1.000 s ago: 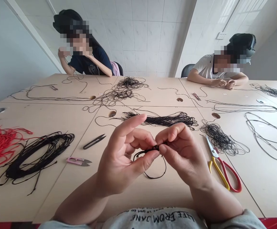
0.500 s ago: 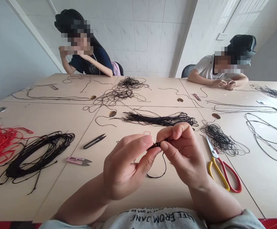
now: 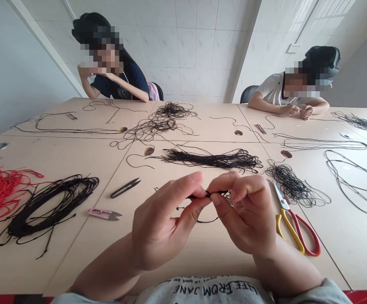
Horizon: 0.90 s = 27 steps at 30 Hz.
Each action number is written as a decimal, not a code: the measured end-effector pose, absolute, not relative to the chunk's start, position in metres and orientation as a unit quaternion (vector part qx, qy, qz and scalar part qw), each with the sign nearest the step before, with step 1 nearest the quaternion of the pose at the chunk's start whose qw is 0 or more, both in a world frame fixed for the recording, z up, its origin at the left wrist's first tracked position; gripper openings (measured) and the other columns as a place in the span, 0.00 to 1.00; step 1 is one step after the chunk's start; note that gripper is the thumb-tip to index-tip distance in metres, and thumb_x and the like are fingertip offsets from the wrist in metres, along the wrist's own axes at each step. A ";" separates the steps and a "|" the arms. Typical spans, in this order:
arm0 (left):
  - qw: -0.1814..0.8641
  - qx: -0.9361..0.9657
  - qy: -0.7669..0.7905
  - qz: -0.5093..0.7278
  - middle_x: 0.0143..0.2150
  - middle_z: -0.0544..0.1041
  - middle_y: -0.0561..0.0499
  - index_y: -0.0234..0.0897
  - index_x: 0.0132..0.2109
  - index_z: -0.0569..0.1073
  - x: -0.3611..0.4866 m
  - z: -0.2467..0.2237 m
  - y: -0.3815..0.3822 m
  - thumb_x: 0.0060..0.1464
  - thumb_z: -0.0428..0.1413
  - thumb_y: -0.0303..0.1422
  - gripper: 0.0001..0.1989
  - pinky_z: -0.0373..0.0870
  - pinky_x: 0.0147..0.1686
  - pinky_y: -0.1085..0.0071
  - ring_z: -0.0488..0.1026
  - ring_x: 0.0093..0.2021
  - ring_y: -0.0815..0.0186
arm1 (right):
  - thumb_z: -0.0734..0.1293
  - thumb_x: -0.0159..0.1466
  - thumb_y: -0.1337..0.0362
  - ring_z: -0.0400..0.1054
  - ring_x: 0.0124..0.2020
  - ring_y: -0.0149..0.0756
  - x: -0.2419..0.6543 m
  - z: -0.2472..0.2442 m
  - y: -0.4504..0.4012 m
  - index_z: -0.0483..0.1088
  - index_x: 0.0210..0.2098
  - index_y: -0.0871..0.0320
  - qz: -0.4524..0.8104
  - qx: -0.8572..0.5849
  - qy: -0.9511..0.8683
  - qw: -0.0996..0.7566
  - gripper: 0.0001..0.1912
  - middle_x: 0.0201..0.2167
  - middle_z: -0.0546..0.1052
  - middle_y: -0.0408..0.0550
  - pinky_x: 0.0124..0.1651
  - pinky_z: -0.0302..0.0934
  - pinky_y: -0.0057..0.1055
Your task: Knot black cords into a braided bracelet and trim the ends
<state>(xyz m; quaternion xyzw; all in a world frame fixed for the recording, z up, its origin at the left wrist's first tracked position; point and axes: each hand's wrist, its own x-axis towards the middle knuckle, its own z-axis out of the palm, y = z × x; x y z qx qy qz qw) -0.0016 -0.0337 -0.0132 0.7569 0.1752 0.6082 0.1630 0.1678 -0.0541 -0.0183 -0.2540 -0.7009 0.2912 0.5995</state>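
A thin black cord (image 3: 208,194) runs between my two hands, held above the table in front of my chest. My left hand (image 3: 164,228) pinches it between thumb and fingers. Thumb and index finger of my right hand (image 3: 248,215) close on the same cord, the two sets of fingertips almost touching. Part of a cord loop (image 3: 207,221) hangs below. Just beyond my fingers lies a bundle of black cords (image 3: 209,159). Scissors (image 3: 289,215) with one yellow and one red handle rest right of my right hand.
Left of my hands are pink-handled thread snips (image 3: 103,213), black snips (image 3: 125,188), a black cord coil (image 3: 22,221) and red cords (image 3: 1,192). More black cord tangles (image 3: 164,120) spread over the table (image 3: 85,261). Two people (image 3: 133,80) sit across, their hands raised or on the tabletop.
Both hands have drawn slightly lower. My right-hand fingers have curled in more, and more of the cord shows between and beside my fingertips. The hanging loop is now less visible.
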 end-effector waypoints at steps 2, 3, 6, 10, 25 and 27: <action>0.157 0.772 0.162 0.595 0.40 0.83 0.49 0.44 0.69 0.66 -0.002 -0.011 -0.034 0.54 0.61 0.12 0.40 0.83 0.35 0.72 0.80 0.35 0.67 | 0.62 0.70 0.78 0.69 0.38 0.31 0.169 -0.019 -0.054 0.57 0.43 0.48 0.295 -0.257 -0.700 0.597 0.16 0.39 0.75 0.42 0.44 0.64 0.33; 0.151 0.777 0.157 0.590 0.39 0.83 0.49 0.44 0.70 0.66 -0.002 -0.011 -0.033 0.53 0.60 0.12 0.41 0.82 0.34 0.72 0.79 0.34 0.67 | 0.63 0.70 0.77 0.69 0.39 0.31 0.169 -0.019 -0.054 0.58 0.44 0.48 0.301 -0.260 -0.696 0.598 0.16 0.40 0.75 0.42 0.44 0.64 0.33; 0.133 0.776 0.157 0.597 0.37 0.82 0.51 0.45 0.70 0.65 -0.001 -0.010 -0.031 0.54 0.59 0.12 0.41 0.82 0.33 0.71 0.78 0.32 0.68 | 0.64 0.71 0.75 0.71 0.39 0.31 0.170 -0.017 -0.054 0.63 0.45 0.49 0.324 -0.280 -0.682 0.592 0.12 0.39 0.76 0.43 0.42 0.66 0.31; 0.146 0.769 0.136 0.607 0.37 0.82 0.51 0.43 0.69 0.65 0.003 -0.011 -0.028 0.54 0.58 0.12 0.40 0.82 0.34 0.73 0.77 0.32 0.69 | 0.65 0.71 0.70 0.71 0.33 0.31 0.176 -0.006 -0.051 0.73 0.43 0.54 0.353 -0.319 -0.684 0.554 0.06 0.34 0.77 0.46 0.34 0.68 0.29; 0.298 0.725 0.143 0.605 0.42 0.73 0.54 0.52 0.70 0.64 -0.001 -0.007 -0.025 0.48 0.65 0.11 0.48 0.84 0.41 0.77 0.77 0.37 0.71 | 0.74 0.65 0.60 0.67 0.25 0.28 0.184 0.002 -0.042 0.78 0.33 0.58 0.543 -0.292 -0.608 0.501 0.08 0.26 0.76 0.45 0.25 0.63 0.26; 0.316 0.730 0.126 0.593 0.42 0.73 0.54 0.53 0.70 0.64 -0.001 -0.006 -0.025 0.48 0.65 0.11 0.48 0.84 0.40 0.77 0.77 0.37 0.72 | 0.74 0.66 0.58 0.65 0.24 0.27 0.184 0.004 -0.042 0.76 0.32 0.59 0.553 -0.296 -0.610 0.485 0.11 0.25 0.75 0.44 0.25 0.61 0.25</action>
